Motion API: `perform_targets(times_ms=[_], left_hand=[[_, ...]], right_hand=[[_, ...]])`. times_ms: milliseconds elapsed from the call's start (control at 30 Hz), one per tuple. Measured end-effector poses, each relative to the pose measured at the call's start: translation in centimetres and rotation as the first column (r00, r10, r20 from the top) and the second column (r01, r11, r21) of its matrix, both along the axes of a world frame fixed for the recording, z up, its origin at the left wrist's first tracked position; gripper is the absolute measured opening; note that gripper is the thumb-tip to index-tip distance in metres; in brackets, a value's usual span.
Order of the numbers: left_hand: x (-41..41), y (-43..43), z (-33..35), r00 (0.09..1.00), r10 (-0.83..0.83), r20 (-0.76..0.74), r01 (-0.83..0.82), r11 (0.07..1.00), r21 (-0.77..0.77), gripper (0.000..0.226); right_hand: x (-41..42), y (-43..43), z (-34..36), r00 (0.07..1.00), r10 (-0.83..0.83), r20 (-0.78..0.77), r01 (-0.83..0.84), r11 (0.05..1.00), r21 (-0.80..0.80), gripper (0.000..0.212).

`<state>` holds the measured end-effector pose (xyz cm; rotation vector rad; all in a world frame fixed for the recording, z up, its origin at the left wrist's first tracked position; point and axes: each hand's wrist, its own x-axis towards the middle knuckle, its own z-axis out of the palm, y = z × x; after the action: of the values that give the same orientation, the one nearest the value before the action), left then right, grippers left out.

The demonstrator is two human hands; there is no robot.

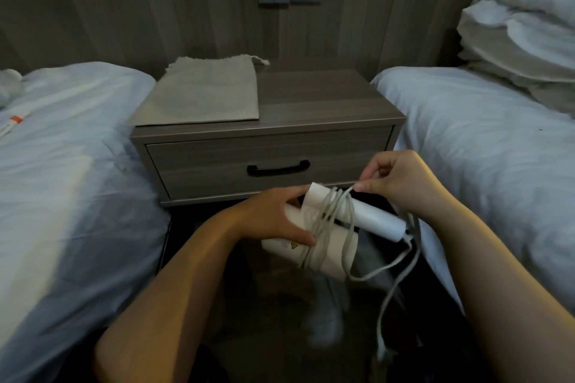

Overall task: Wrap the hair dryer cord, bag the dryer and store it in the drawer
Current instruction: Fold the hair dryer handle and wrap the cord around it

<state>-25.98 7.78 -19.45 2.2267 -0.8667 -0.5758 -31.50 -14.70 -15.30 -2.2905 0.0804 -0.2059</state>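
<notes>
Dryer point(373, 221) held lower centre, cord point(352, 218) part-wound.
Body is gripped by left hand point(273, 218); cord is pinched by right hand point(401, 180). Bag point(205, 93) is laid flat on nightstand point(326, 96), centre frame; drawer point(202, 162) is closed.

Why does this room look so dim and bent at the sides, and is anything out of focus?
Head view: the light is low, bluish on the beds and warm on the forearms; the wide lens bows the beds at the edges; the nightstand and bag look sharp, while the cord's hanging end and the floor below are blurred.
</notes>
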Motion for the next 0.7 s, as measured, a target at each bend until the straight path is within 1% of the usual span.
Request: perform_targets(times_ms=[33,67,133,167,233,300,333,433,500,533,567,600,633,667,700], left_hand=[[0.0,0.1,0.1,1.0,-0.014,-0.025,0.014,1.0,-0.002,0.067],[0.0,0.2,0.2,0.999,-0.026,-0.046,0.025,1.0,-0.006,0.062],[0.1,0.2,0.4,0.997,-0.044,-0.066,0.043,0.999,-0.018,0.06],[0.1,0.2,0.3,0.996,-0.052,-0.067,0.051,0.998,-0.02,0.06],[0.2,0.2,0.2,0.994,-0.067,-0.081,0.064,0.997,-0.036,0.058],[0.3,0.4,0.1,0.991,-0.082,-0.104,0.075,0.995,-0.069,0.057],[0.4,0.4,0.1,0.989,-0.089,-0.12,0.079,0.993,-0.083,0.056],[0.3,0.4,0.2,0.972,-0.103,-0.211,0.071,0.985,-0.155,0.05],[0.0,0.2,0.1,0.954,-0.11,-0.279,0.042,0.97,-0.24,0.05],[0.0,0.1,0.0,0.944,-0.115,-0.308,0.025,0.959,-0.281,0.054],[-0.1,-0.1,-0.2,0.933,-0.126,-0.338,0.009,0.946,-0.325,0.059],[0.0,-0.3,-0.5,0.917,-0.139,-0.374,-0.01,0.929,-0.369,0.066],[0.0,-0.5,-0.9,0.903,-0.141,-0.406,-0.04,0.913,-0.406,0.074],[0.1,-0.8,-1.2,0.89,-0.135,-0.435,-0.079,0.895,-0.438,0.081],[0.1,-1.0,-1.5,0.879,-0.122,-0.461,-0.121,0.877,-0.464,0.086]], right_hand=[[0.1,-0.4,-0.1,0.999,0.039,-0.022,-0.038,0.998,0.053,0.01],[0.1,-0.8,-0.1,0.995,0.082,-0.048,-0.076,0.99,0.117,0.011],[0.1,-1.7,-0.3,0.981,0.164,-0.107,-0.132,0.958,0.255,0.023],[0.2,-2.1,-0.4,0.974,0.186,-0.126,-0.142,0.944,0.298,0.025],[0.4,-2.3,-0.6,0.976,0.173,-0.134,-0.131,0.952,0.278,0.022],[0.5,-2.1,-0.8,0.983,0.128,-0.129,-0.094,0.967,0.238,0.014],[0.6,-2.0,-0.9,0.985,0.111,-0.135,-0.072,0.962,0.262,0.012],[1.0,-2.2,-1.4,0.982,0.105,-0.158,-0.027,0.902,0.431,0.016],[1.5,-2.1,-1.6,0.983,0.094,-0.159,-0.01,0.886,0.463,0.015],[1.5,-1.9,-1.8,0.983,0.091,-0.157,0.0,0.865,0.502,0.013],[1.4,-1.6,-2.1,0.98,0.118,-0.158,-0.005,0.816,0.578,0.011],[1.4,-1.4,-2.4,0.977,0.156,-0.144,-0.02,0.74,0.672,0.02],[1.6,-1.2,-3.1,0.978,0.163,-0.133,-0.009,0.665,0.746,0.038],[1.7,-1.0,-3.6,0.981,0.13,-0.14,0.033,0.606,0.794,0.052],[1.9,-0.7,-4.0,0.982,0.097,-0.159,0.07,0.596,0.8,0.049]])
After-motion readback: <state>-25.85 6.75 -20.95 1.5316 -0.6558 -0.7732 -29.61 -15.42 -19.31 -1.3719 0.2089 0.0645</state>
